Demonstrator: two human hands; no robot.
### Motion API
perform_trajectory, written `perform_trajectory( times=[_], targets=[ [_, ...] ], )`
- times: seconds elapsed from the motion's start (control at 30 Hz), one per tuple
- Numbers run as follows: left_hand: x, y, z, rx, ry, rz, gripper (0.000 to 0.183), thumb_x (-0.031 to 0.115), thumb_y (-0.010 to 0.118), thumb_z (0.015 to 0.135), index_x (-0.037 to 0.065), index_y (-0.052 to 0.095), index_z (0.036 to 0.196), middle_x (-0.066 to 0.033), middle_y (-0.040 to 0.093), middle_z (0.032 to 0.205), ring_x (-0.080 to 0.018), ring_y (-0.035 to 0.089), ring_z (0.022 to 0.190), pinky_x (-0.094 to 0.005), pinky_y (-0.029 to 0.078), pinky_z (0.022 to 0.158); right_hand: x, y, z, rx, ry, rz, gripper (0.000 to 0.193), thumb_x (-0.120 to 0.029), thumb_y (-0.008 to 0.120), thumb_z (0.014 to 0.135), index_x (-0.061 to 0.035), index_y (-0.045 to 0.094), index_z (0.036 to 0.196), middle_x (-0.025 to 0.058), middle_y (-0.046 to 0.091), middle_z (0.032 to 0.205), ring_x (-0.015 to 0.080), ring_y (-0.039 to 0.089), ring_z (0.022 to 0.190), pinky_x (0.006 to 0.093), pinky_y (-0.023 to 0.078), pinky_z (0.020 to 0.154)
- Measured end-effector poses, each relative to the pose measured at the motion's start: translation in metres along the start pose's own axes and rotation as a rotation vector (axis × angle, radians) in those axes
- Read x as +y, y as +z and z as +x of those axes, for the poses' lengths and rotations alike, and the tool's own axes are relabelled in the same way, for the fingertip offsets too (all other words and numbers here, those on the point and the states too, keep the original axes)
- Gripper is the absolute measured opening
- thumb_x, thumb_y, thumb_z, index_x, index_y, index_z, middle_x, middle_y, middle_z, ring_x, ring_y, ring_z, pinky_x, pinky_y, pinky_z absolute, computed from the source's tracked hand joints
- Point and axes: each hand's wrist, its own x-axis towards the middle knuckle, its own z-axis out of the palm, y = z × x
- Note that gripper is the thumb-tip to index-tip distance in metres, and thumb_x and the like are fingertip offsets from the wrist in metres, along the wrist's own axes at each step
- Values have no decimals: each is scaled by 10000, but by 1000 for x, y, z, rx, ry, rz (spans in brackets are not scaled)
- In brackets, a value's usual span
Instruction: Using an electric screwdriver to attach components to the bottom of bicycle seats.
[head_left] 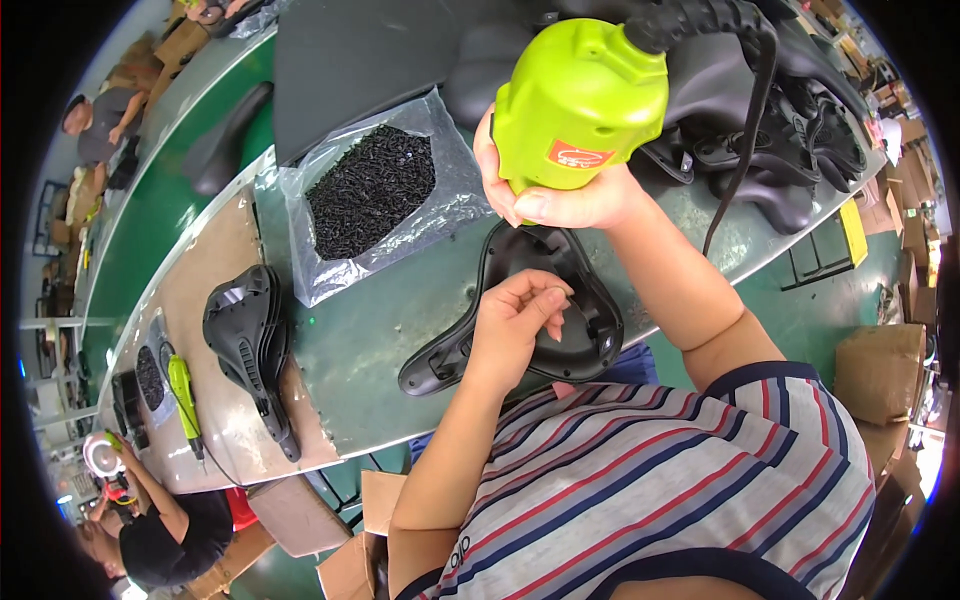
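My right hand (pixel 560 200) is wrapped round a lime-green corded electric screwdriver (pixel 585 90), held up close below the head camera. Its tip is hidden behind its body and my hand. Below it a black bicycle saddle part (pixel 435 365) lies on the bench, hollow side up, its nose toward the lower left. Over the hollow is my left hand (pixel 515 325), thumb and fingers pinched together; anything between the fingertips is too small to make out. Left of the tool lies an opened clear plastic bag (pixel 300 225) with a heap of small black screws (pixel 370 190).
Stacked saddle parts (pixel 245 340) and another green screwdriver (pixel 183 395) lie on the left of the bench (pixel 350 400). Black saddles (pixel 780 195) pile up at the back right. The tool's black cord (pixel 750 140) hangs near my right forearm. Two people work at left.
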Motion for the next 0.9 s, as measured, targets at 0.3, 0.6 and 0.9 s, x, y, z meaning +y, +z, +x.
perform_trajectory(
  times=[0.3, 0.6, 0.9],
  targets=[
    [5, -5, -11, 83, 9, -861, 139, 178, 494, 921, 43, 518, 946, -6, 506, 770, -65, 398, 630, -180, 325, 520, -54, -9, -18, -129, -307, 229, 531, -486, 513, 814, -54, 415, 1106, 14, 502, 710, 151, 507, 580, 301, 412, 584],
    [11, 8, -20, 42, -36, -1036, 151, 182, 468, 932, 39, 515, 951, -19, 508, 782, -71, 395, 640, -178, 323, 512, -48, -14, -49, -27, -341, 333, 528, -438, 495, 836, -21, 388, 1142, 78, 528, 740, 198, 525, 624, 354, 427, 625],
    [8, 13, -15, 80, -24, -1220, 156, 134, 452, 932, -16, 491, 930, -47, 474, 795, -96, 409, 658, -190, 338, 515, -46, -12, -60, -82, -382, 147, 514, -466, 534, 818, -65, 411, 1114, 22, 515, 768, 164, 526, 636, 315, 419, 625]
  ],
)
